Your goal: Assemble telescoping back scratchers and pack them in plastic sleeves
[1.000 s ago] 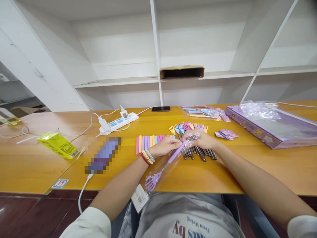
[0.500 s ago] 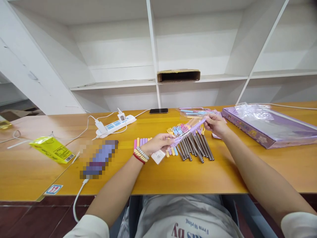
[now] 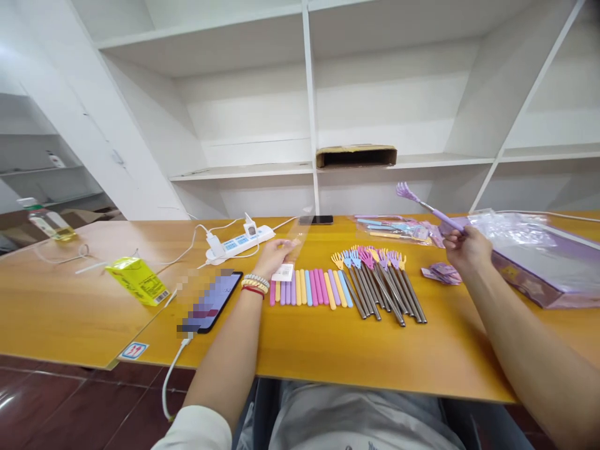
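Note:
My right hand (image 3: pixel 469 250) is closed round the purple handle of a back scratcher (image 3: pixel 443 217), which is raised with its claw end up and to the left. My left hand (image 3: pixel 275 257) pinches a clear plastic sleeve (image 3: pixel 302 234); a white label (image 3: pixel 284 273) hangs below the fingers. Under it lies a row of coloured handle grips (image 3: pixel 319 289) in pink, yellow, purple and blue. To their right, several metal back scratcher rods (image 3: pixel 391 290) with coloured claw heads are spread on the table. Folded purple packaging (image 3: pixel 441 273) rests left of my right wrist.
Packed back scratchers in bags (image 3: pixel 394 228) lie behind the rods. A purple box (image 3: pixel 534 262) with clear plastic stands right. Left are a phone (image 3: pixel 220 300), a power strip (image 3: pixel 239 244), a yellow carton (image 3: pixel 135 280) and a bottle (image 3: pixel 47 220). A cardboard box (image 3: pixel 356 149) sits on the shelf.
My hands have moved apart. The purple back scratcher has come out of the sleeve and gone up to the right with my right hand; the sleeve has shifted left with my left hand.

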The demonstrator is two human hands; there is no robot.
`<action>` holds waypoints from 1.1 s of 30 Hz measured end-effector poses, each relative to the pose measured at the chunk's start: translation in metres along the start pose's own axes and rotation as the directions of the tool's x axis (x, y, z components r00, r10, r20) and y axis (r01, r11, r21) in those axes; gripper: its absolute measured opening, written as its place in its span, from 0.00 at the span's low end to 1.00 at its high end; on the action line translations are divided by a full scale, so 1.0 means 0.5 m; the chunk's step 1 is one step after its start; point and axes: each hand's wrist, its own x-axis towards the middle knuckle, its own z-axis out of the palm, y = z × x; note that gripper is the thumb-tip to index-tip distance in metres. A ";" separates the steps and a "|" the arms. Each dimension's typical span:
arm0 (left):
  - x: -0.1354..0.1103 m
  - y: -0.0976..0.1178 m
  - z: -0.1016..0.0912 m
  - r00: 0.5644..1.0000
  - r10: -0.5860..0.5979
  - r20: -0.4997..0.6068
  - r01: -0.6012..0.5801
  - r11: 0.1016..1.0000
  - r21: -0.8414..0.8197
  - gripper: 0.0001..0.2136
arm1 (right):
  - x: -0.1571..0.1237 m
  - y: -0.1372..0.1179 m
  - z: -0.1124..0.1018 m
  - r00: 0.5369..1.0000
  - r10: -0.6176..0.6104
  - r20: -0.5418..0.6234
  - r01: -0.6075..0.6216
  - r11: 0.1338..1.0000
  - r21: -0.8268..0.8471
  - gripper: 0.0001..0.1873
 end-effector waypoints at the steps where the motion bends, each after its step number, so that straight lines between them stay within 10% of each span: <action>1: 0.007 -0.008 -0.010 1.000 -0.025 -0.020 0.026 0.998 0.052 0.13 | -0.004 -0.001 0.006 1.000 0.023 0.002 -0.024 1.000 0.017 0.10; 9: 0.028 -0.023 -0.068 0.983 -0.181 -0.038 0.185 0.969 0.163 0.06 | -0.110 0.019 0.074 0.913 0.305 0.272 -0.335 0.940 0.069 0.09; 14: 0.037 -0.033 -0.104 0.979 -0.169 -0.110 0.198 0.908 0.370 0.04 | -0.194 0.067 0.088 0.648 0.511 0.564 -0.472 0.851 -0.229 0.18; 17: 0.037 -0.038 -0.112 0.975 -0.118 -0.188 0.197 0.851 0.487 0.12 | -0.226 0.095 0.100 0.588 0.561 0.583 -0.452 0.825 -0.338 0.09; 23: -0.004 0.001 -0.040 0.875 0.380 -0.301 0.085 0.491 0.867 0.16 | -0.262 0.130 0.112 0.658 0.465 0.592 -0.088 0.829 -0.553 0.20; 26: -0.053 0.035 0.043 0.866 0.498 -0.038 -0.322 0.616 0.719 0.17 | -0.287 0.135 0.113 0.686 0.369 0.627 0.202 0.731 -0.651 0.21; 29: -0.115 0.055 0.130 0.792 0.530 0.304 -0.611 0.701 0.368 0.18 | -0.317 0.132 0.118 0.614 0.298 0.731 0.500 0.569 -0.653 0.20; 33: -0.173 0.052 0.197 0.770 0.499 0.398 -0.586 0.799 0.132 0.15 | -0.344 0.135 0.125 0.492 0.339 0.802 0.670 0.441 -0.598 0.16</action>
